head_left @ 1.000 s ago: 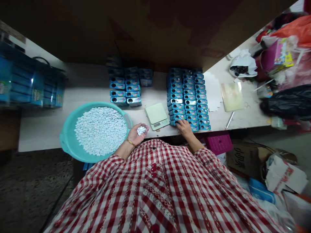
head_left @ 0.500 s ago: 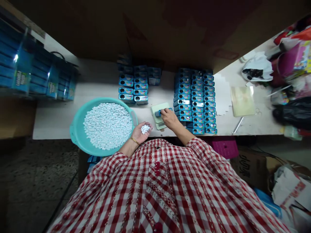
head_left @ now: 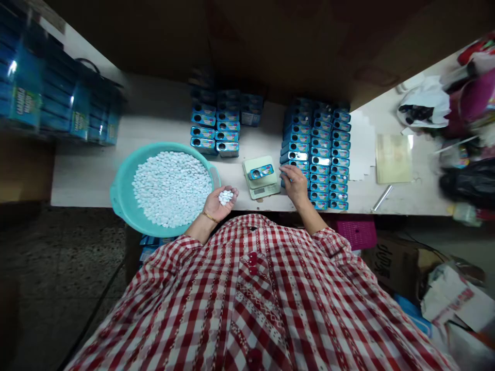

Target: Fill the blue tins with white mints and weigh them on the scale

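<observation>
My left hand [head_left: 218, 204] is turned palm up and cupped around a small heap of white candies [head_left: 226, 197], beside the rim of a turquoise basin [head_left: 120, 175]. Many more of these candies [head_left: 170, 188] lie in the basin. On a pale kitchen scale [head_left: 260, 191] rests a blue tin [head_left: 261, 172] with a dark round opening at one end of its top. My right hand [head_left: 296, 184] is just right of the scale, fingers bent and slightly apart, with nothing visible in them. It is at the left edge of several rows of blue tins [head_left: 320, 161]; whether it touches one, I cannot tell.
A smaller group of blue tins [head_left: 215, 135] stands behind the basin and scale. Clear packs of blue boxes [head_left: 58, 103] are at the left. A large cardboard box [head_left: 232, 41] overhangs the back. On the right lie paper sheets [head_left: 361, 144], a yellowish pad [head_left: 394, 158] and a metal tube [head_left: 382, 198].
My right hand has let go of the blue tin, leaving it on the scale, and moved right to the tin rows. My left hand still holds the candies. The view has shifted slightly.
</observation>
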The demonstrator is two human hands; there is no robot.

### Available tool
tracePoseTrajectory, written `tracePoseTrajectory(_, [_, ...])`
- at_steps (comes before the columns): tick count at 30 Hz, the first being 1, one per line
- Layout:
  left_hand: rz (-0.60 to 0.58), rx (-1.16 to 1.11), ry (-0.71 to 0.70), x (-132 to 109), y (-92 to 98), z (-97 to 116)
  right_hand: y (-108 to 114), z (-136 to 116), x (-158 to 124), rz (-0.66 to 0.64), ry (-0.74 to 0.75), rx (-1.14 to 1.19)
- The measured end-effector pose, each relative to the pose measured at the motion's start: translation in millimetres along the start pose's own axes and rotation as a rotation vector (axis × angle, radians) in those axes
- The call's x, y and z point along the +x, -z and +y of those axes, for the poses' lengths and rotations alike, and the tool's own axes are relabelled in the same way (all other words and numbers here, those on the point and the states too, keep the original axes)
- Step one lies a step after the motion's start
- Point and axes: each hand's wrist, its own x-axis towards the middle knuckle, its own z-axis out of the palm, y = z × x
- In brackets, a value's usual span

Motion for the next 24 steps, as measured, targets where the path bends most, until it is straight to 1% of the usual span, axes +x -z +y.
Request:
tracePoseTrajectory(3, [-0.023,0.015,-0.017,-0.5,0.3,1.3,2.6,4.3,-0.6,0.053,-0.010,-0.017])
tracePoseTrajectory(5, [-0.042,0.033,-0.022,-0.5,0.3,0.6,2.0,4.9,-1.0,0.065,-0.008,-0.043])
tracePoseTrajectory(15, [-0.051,0.034,-0.030,3.3,4.1,-2.0,-6.6,1.7,-1.8,0.007,0.030,-0.070])
tracePoseTrajectory(19, [-0.095,0.027,-0.020,5.6,2.4,-5.2,-11.5,-5.7,2.5,-0.078,0.024,-0.106])
tracePoseTrajectory(24, [-0.117,0.035,-0.002,6.1,-4.7,-9.6,-20.5,-23.0,12.8,-0.273,0.047,-0.266])
